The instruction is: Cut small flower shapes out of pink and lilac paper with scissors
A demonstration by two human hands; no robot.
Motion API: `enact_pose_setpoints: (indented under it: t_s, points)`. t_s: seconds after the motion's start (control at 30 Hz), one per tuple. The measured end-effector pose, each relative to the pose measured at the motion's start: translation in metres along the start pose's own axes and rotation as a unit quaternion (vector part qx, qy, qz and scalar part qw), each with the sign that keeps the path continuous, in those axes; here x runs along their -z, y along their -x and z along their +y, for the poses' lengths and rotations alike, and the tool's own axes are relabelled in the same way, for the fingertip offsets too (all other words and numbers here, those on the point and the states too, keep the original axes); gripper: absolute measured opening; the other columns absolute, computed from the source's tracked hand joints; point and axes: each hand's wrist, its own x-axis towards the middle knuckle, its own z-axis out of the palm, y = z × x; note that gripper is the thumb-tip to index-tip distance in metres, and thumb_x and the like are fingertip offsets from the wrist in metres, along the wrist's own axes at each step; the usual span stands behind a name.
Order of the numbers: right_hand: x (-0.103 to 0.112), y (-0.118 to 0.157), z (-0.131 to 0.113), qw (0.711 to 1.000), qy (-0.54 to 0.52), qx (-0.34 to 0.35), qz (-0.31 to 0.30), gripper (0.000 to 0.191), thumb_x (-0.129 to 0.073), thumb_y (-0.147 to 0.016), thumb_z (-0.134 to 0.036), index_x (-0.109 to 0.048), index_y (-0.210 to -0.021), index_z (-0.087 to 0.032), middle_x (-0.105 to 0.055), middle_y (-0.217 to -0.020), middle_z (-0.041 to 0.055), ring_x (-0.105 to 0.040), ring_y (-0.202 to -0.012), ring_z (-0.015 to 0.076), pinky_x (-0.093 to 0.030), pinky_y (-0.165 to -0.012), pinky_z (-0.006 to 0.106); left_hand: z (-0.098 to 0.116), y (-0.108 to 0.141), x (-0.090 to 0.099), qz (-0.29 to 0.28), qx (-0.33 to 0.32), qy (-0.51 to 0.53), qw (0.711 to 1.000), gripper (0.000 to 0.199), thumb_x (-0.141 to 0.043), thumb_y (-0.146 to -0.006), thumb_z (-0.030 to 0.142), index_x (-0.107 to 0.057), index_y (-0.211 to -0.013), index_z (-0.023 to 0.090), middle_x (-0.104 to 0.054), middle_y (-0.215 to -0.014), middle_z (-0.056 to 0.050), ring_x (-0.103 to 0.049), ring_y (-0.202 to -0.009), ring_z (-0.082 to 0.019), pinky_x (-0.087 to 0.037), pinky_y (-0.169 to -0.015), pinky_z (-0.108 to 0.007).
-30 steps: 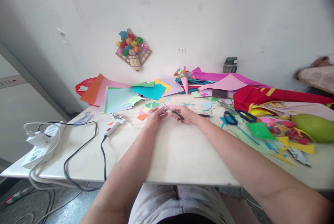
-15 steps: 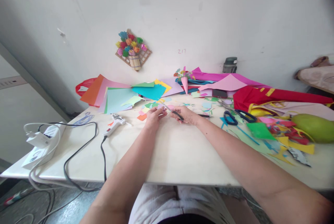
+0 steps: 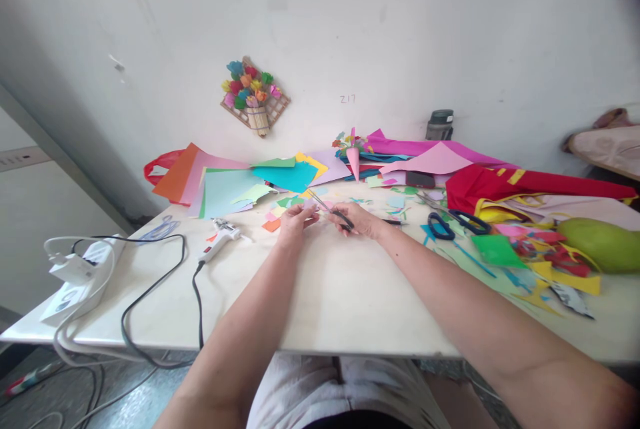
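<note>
My right hand [image 3: 354, 220] is closed round the dark handles of a small pair of scissors [image 3: 323, 203], whose thin metal blades point up and to the left. Just left of it, my left hand [image 3: 297, 217] pinches a small pale lilac piece of paper [image 3: 315, 209], partly hidden by the fingers. The blades lie close to this piece; whether they touch it I cannot tell. Small coloured paper scraps [image 3: 289, 202] are scattered on the table beyond both hands.
A hot glue gun [image 3: 220, 242] and a white power strip [image 3: 83, 279] with cables are on the left. Larger scissors [image 3: 453, 224], scraps and a green rounded object [image 3: 597, 244] lie right. Coloured sheets [image 3: 290, 176] and a pink paper cone with flowers [image 3: 353, 161] stand along the wall.
The scissors have shifted very slightly in my right hand, with the blades a little more apart. Both hands stay in nearly the same place.
</note>
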Motion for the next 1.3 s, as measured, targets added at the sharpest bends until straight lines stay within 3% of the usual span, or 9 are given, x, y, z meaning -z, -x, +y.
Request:
enact_pose_setpoints:
  t_s: [0.2, 0.43, 0.6, 0.9, 1.13, 1.3]
  points:
    - [0.000, 0.003, -0.004, 0.999, -0.020, -0.001, 0.028, 0.024, -0.075, -0.068, -0.029, -0.057, -0.074, -0.015, -0.054, -0.049, -0.0061, -0.046, -0.038, 0.0056, -0.026, -0.034, 0.017, -0.001, 0.000, 0.001, -0.010, 0.012, 0.004, 1.000, 0.039, -0.088, -0.048, 0.043, -0.070, -0.070, 0.016, -0.068, -0.071, -0.005, -0.063, -0.064, -0.015, -0.055, -0.070, -0.032]
    - [0.001, -0.001, 0.002, 0.993, -0.070, 0.020, 0.098, 0.041, -0.085, -0.055, -0.027, -0.061, -0.086, -0.016, -0.061, -0.056, -0.0046, -0.053, -0.047, 0.0088, -0.027, -0.037, 0.017, -0.005, -0.003, 0.000, -0.025, 0.032, 0.024, 0.999, 0.033, -0.083, -0.051, 0.037, -0.068, -0.068, 0.014, -0.066, -0.072, -0.005, -0.065, -0.070, -0.019, -0.054, -0.067, -0.033]
    - [0.000, -0.007, 0.008, 0.980, -0.145, 0.043, 0.133, 0.042, -0.083, -0.051, -0.022, -0.060, -0.086, -0.017, -0.070, -0.075, 0.0001, -0.060, -0.056, 0.0109, -0.036, -0.043, 0.018, -0.004, -0.003, -0.001, -0.046, 0.054, 0.033, 0.997, 0.033, -0.083, -0.053, 0.038, -0.068, -0.070, 0.015, -0.065, -0.075, -0.005, -0.066, -0.081, -0.023, -0.054, -0.069, -0.034]
    - [-0.004, -0.011, 0.007, 0.967, -0.183, 0.049, 0.171, 0.043, -0.080, -0.051, -0.021, -0.059, -0.089, -0.018, -0.061, -0.061, -0.0051, -0.057, -0.049, 0.0104, -0.029, -0.036, 0.016, -0.002, 0.000, -0.003, -0.091, 0.062, 0.002, 0.994, 0.037, -0.083, -0.057, 0.043, -0.068, -0.077, 0.016, -0.067, -0.086, -0.007, -0.066, -0.098, -0.029, -0.053, -0.076, -0.038]
    - [-0.003, -0.014, 0.008, 0.964, -0.172, 0.060, 0.195, 0.039, -0.073, -0.054, -0.020, -0.057, -0.089, -0.018, -0.056, -0.052, -0.0073, -0.054, -0.047, 0.0104, -0.036, -0.043, 0.018, -0.001, 0.002, -0.003, -0.116, 0.069, -0.019, 0.991, 0.037, -0.083, -0.059, 0.042, -0.070, -0.080, 0.015, -0.068, -0.094, -0.009, -0.064, -0.100, -0.029, -0.053, -0.077, -0.039]
    - [-0.001, -0.016, 0.011, 0.966, -0.163, 0.071, 0.185, 0.039, -0.070, -0.053, -0.019, -0.056, -0.090, -0.018, -0.056, -0.055, -0.0077, -0.054, -0.048, 0.0106, -0.040, -0.046, 0.020, -0.001, 0.001, -0.004, -0.111, 0.077, -0.011, 0.991, 0.032, -0.082, -0.058, 0.037, -0.069, -0.076, 0.014, -0.067, -0.088, -0.008, -0.066, -0.092, -0.025, -0.055, -0.075, -0.037]
